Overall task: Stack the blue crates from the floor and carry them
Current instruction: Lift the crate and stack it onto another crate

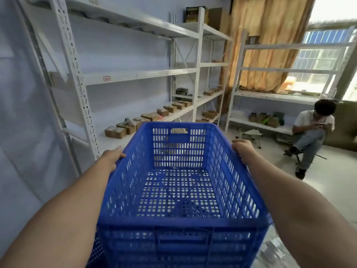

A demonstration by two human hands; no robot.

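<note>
A perforated blue crate (179, 146) fills the middle of the view, held up in front of me with its open top toward the camera and nothing inside. More blue lattice shows under its near rim, a lower crate (173, 248) it seems nested in. My left hand (112, 158) grips the left long rim. My right hand (244, 150) grips the right long rim. Both forearms reach in from the bottom corners.
White metal shelving (135, 74) with several small brown boxes (116, 131) lines the left wall. Another white rack (270, 97) stands by the window and orange curtain. A person (311, 132) sits at the right on a stool. Pale floor lies between us.
</note>
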